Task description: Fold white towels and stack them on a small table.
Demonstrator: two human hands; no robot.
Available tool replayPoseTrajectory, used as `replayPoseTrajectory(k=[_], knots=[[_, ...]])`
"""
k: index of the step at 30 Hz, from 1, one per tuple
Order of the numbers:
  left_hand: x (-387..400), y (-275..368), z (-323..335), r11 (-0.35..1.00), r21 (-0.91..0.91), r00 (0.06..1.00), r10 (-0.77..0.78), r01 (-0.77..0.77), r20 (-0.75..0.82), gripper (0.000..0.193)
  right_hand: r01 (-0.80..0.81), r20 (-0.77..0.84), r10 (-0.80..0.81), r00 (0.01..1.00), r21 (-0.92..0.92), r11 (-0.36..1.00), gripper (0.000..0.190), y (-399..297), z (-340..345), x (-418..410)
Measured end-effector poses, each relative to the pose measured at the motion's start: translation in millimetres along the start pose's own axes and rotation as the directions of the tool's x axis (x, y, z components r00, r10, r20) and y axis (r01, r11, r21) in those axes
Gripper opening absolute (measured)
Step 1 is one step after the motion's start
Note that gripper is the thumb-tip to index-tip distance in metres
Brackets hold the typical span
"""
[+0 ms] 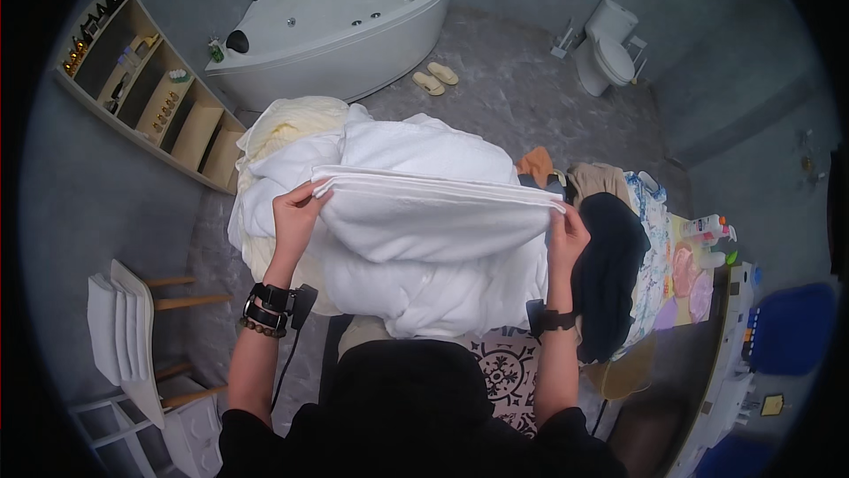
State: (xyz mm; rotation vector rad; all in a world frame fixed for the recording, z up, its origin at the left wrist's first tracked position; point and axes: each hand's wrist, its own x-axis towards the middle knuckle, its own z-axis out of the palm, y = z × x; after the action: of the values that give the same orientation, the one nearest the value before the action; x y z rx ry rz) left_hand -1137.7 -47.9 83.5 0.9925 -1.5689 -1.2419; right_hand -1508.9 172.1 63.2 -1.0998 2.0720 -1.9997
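Between my two hands a folded white towel [434, 219] is stretched, its layered hem running along the top. My left hand [296, 213] pinches one corner of that hem, and my right hand [568, 232] pinches the opposite corner. The middle of the towel sags towards me. Beneath it spreads a heap of white towels [411, 292], which hides the surface under it. Cream-coloured fabric [292, 116] lies at the heap's far left.
Dark clothing [607, 272] and floral fabric [649, 246] lie right of the heap, near bottles [704, 228]. Folded white towels [119, 329] rest on a chair [149, 345] at left. Farther off are a shelf unit [199, 130], a corner bathtub [318, 67], slippers [436, 78] and a toilet [605, 53].
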Motion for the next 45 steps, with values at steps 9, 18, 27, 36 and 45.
replayPoseTrajectory(k=[9, 18, 27, 36, 45], knots=[[-88, 27, -46, 0.99, -0.097, 0.994, 0.105, -0.101, 0.038, 0.023, 0.096, -0.038, -0.095, 0.995, 0.025, 0.995, 0.01, -59, -48, -81], [-229, 65, -129, 0.98, -0.102, 0.977, 0.183, -0.172, 0.113, 0.021, 0.285, -0.138, -0.286, 0.948, -0.029, 0.958, 0.009, -149, -97, -220], [-333, 126, -177, 0.936, -0.121, 0.941, 0.336, -0.329, 0.045, 0.02, 0.315, -0.2, -0.327, 0.923, -0.092, 0.945, 0.009, -227, -151, -304], [-335, 109, -153, 0.969, -0.103, 0.974, 0.223, -0.224, -0.022, 0.02, 0.242, -0.104, -0.245, 0.964, -0.04, 0.97, 0.011, -209, -159, -310], [-347, 108, -151, 0.959, -0.151, 0.97, 0.244, -0.239, 0.011, 0.021, 0.214, -0.15, -0.218, 0.964, -0.045, 0.976, 0.011, -211, -175, -318]])
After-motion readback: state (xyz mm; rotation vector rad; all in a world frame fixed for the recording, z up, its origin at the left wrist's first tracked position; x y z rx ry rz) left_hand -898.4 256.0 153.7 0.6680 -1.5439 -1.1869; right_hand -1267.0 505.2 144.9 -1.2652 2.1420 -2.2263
